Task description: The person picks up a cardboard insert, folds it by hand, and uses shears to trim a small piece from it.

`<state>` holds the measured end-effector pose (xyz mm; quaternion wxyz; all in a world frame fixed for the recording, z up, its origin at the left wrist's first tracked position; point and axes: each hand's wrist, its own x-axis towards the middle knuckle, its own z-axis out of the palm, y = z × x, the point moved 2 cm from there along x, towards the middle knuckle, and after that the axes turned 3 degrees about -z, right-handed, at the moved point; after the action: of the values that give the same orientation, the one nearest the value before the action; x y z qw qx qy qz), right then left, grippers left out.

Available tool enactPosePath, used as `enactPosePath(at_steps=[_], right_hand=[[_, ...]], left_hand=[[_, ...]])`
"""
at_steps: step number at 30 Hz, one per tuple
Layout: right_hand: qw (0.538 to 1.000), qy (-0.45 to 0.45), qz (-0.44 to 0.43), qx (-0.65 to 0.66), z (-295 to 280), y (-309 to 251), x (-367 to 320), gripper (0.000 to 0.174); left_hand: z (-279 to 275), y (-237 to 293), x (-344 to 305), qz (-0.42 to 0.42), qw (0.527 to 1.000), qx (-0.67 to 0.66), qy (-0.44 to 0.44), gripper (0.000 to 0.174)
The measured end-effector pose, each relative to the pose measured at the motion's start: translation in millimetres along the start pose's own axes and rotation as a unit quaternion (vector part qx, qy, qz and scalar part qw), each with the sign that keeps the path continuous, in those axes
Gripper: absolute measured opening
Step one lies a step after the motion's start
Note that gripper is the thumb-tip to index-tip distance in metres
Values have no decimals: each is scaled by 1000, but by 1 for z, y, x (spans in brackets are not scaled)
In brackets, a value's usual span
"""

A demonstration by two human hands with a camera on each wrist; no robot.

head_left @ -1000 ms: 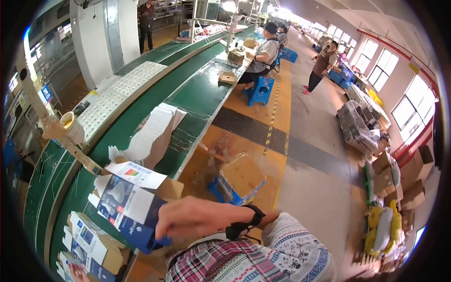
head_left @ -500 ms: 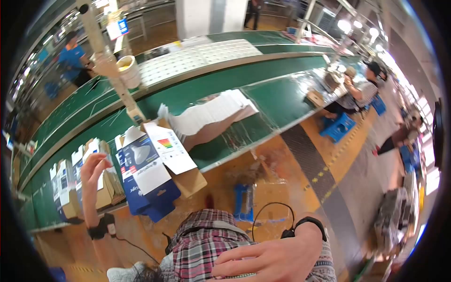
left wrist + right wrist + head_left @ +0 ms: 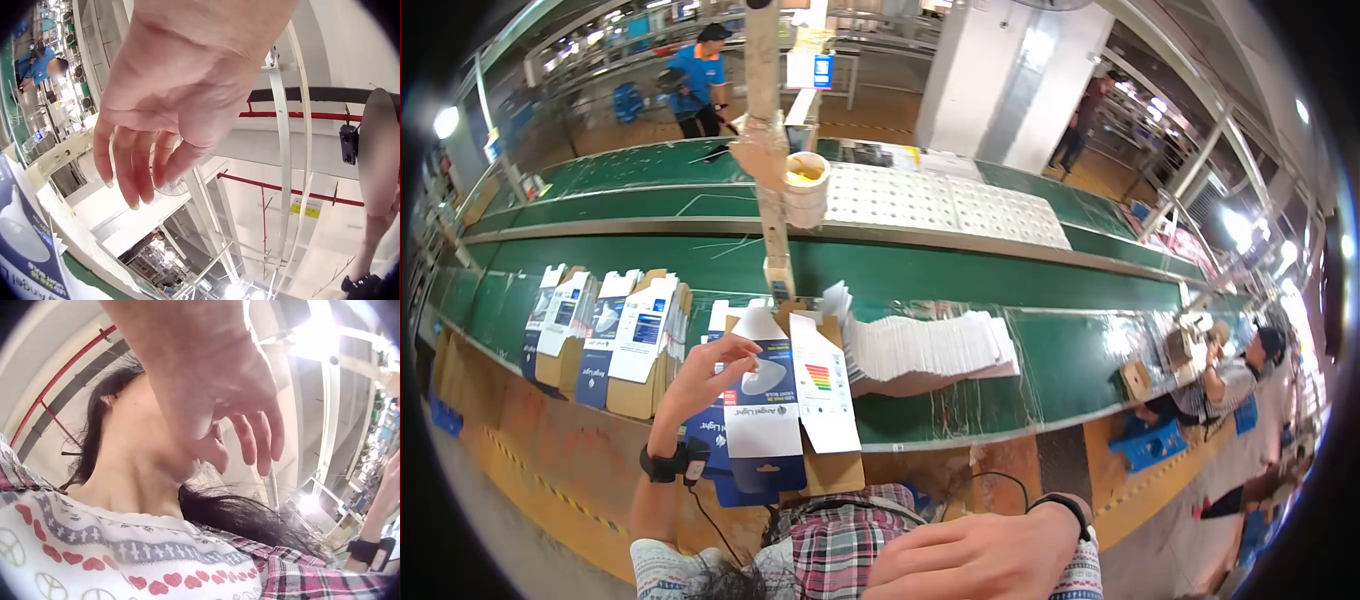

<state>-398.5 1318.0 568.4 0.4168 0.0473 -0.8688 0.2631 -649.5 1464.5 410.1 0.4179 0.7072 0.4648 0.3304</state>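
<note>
head view: the left hand [image 3: 708,372] is raised at the upper left edge of a blue and white printed carton [image 3: 762,435], its fingers loosely bent and apart, holding nothing; whether a fingertip touches the card cannot be told. the carton lies to the right of those fingers and towards the body, its long axis running from the green work surface [image 3: 1060,400] towards the person. more cartons [image 3: 640,330] are left of the fingers, and a row of white card pieces [image 3: 935,345] is beyond the carton to the right. the right hand [image 3: 980,560] is in front of the torso, farther from the carton than the left.

left wrist view: the relaxed fingers hang a little spread, with the carton beside them at lower left.

right wrist view: the fingers are softly curved and hold nothing, near the patterned top [image 3: 156,556].
</note>
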Motion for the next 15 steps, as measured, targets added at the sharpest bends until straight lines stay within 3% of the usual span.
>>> enactPosePath(at_steps=[6,10,15], right_hand=[[999,7,-47,13,-51,33,7,28],[993,70,-85,34,-53,56,-9,35],[978,-56,-17,200,-111,73,-41,44]], left_hand=[[-4,-7,-2,-72,994,-25,79,20],[15,8,2,-104,985,-7,137,18],[51,9,15,-125,977,-19,173,18]])
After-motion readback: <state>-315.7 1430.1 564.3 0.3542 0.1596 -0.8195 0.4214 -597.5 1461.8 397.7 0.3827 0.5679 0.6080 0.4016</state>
